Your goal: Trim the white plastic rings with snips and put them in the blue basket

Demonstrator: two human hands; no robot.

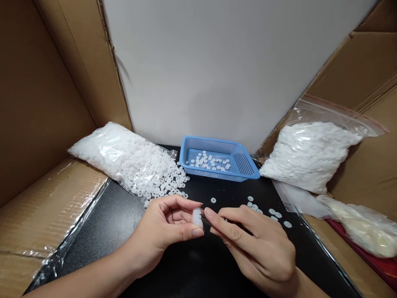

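Between its thumb and fingertips, my left hand [172, 221] holds a small white plastic ring [197, 217] on edge. My right hand [254, 240] is closed, its index finger stretched towards the ring. A thin dark metal tool [204, 216] sticks out from under that fingertip and meets the ring's right side; most of it is hidden, so its kind cannot be told. Beyond the hands, a single white washer [213, 200] lies on the black table [198, 269]. Several flat white discs [275, 213] lie to the right of my right hand.
A blue mesh basket [217, 176] with many small white rings stands at the back. On the left, an open clear bag [108, 151] spills white rings onto the table. A full zip bag [313, 153] sits at right, near another bag [362, 227]. Cardboard walls [40, 82] flank both sides.
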